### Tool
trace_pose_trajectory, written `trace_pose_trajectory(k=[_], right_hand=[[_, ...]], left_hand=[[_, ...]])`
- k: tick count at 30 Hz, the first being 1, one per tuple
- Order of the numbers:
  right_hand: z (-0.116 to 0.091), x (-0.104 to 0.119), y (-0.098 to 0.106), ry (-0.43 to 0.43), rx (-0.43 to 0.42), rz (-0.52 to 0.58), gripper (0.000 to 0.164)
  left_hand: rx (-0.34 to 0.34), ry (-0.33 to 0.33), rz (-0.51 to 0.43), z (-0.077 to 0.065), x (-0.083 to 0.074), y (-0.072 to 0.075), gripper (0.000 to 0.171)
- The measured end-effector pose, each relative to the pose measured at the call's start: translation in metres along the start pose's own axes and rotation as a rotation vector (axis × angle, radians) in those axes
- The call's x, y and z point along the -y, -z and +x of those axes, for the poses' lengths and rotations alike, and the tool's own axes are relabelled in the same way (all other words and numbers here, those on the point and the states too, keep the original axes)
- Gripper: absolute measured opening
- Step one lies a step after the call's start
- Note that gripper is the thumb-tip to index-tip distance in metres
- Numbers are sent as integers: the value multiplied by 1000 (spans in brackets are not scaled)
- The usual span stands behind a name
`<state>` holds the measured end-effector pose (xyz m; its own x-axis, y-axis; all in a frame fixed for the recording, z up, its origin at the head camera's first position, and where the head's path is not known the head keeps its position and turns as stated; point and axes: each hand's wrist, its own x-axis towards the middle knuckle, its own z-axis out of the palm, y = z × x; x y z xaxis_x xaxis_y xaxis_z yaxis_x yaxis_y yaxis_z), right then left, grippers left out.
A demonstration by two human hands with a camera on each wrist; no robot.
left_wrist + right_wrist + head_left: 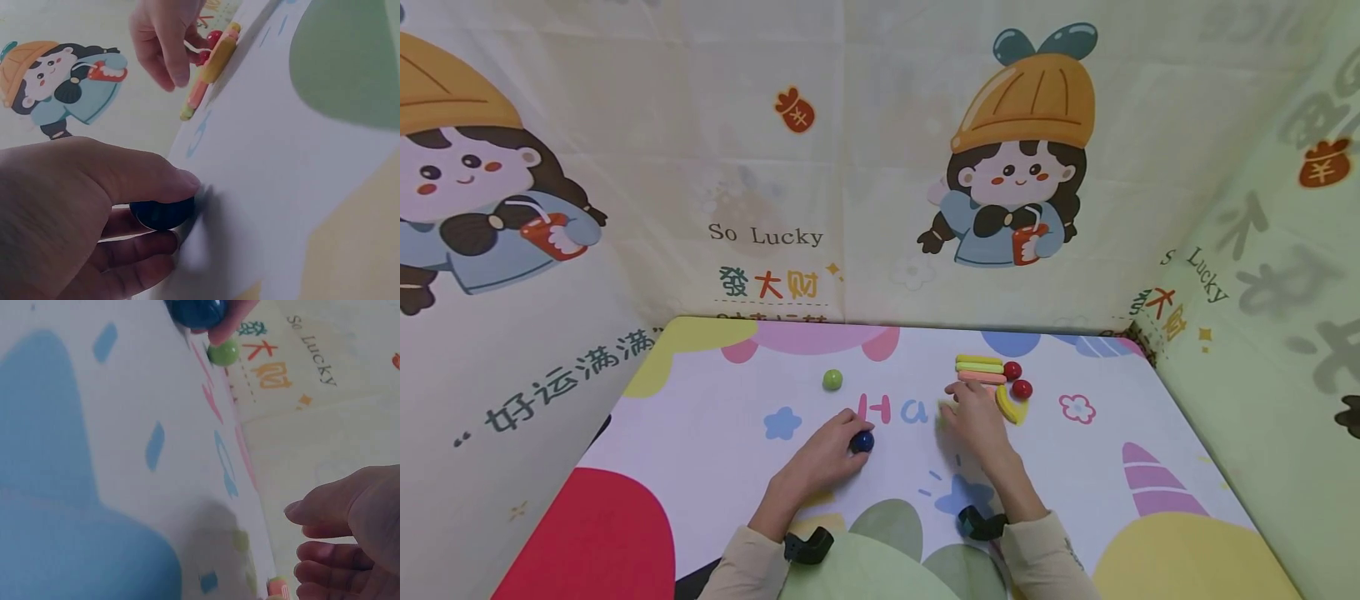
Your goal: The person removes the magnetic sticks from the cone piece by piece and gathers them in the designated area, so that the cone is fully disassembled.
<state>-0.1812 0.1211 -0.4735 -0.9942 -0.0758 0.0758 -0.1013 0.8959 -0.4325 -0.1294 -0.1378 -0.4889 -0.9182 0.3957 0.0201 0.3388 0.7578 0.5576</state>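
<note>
A dark blue ball (862, 442) sits between the thumb and fingers of my left hand (823, 454), low over the table; the left wrist view shows the thumb over the ball (164, 214). My right hand (981, 421) hovers beside a small group of pieces, its fingers loosely bent, with nothing seen in the grasp. In the right wrist view, a gap shows between that hand's thumb and fingers (325, 551). The group has a yellow stick (979, 360), a pale green stick, a pink stick (982, 377), two red balls (1022, 389) and a yellow curved piece (1011, 407).
Farther back, left of centre, a green ball (832, 380) rests on the patterned tabletop (715, 467). Behind the table's far edge hangs a printed cloth (880, 183), with more cloth along both sides.
</note>
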Motion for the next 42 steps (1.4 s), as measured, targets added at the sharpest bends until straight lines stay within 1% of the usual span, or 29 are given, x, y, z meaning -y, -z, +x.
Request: trace_pose_trajectory(k=[4, 10, 13, 17, 19, 23, 27, 32, 37, 42], right_hand=[[-4, 8, 1, 47, 21, 45, 31], [-11, 20, -3, 155, 67, 106, 34], [-16, 26, -4, 211, 108, 139, 37], [-20, 34, -5, 315, 163, 164, 41], [-22, 38, -5, 366, 186, 167, 43], [-25, 44, -8, 432, 220, 161, 45], [-29, 48, -13, 473, 220, 147, 43], [-31, 51, -17, 515, 195, 136, 38], [-31, 52, -19, 540, 175, 133, 35], [-31, 52, -19, 537, 173, 138, 36]], left_hand=[[-20, 24, -23, 1, -1, -1, 42], [-38, 109, -108, 3, -3, -3, 51], [-57, 124, -147, 4, -4, -3, 54], [-95, 124, -174, 5, -6, -5, 55], [-113, 131, -180, 5, -6, -6, 52], [-138, 135, -196, 6, -6, -8, 44], [-158, 105, -211, 6, -6, -9, 37], [-171, 77, -230, 6, -7, -10, 33], [-183, 77, -224, 6, -7, -11, 30], [-213, 92, -205, 6, -4, -11, 34]])
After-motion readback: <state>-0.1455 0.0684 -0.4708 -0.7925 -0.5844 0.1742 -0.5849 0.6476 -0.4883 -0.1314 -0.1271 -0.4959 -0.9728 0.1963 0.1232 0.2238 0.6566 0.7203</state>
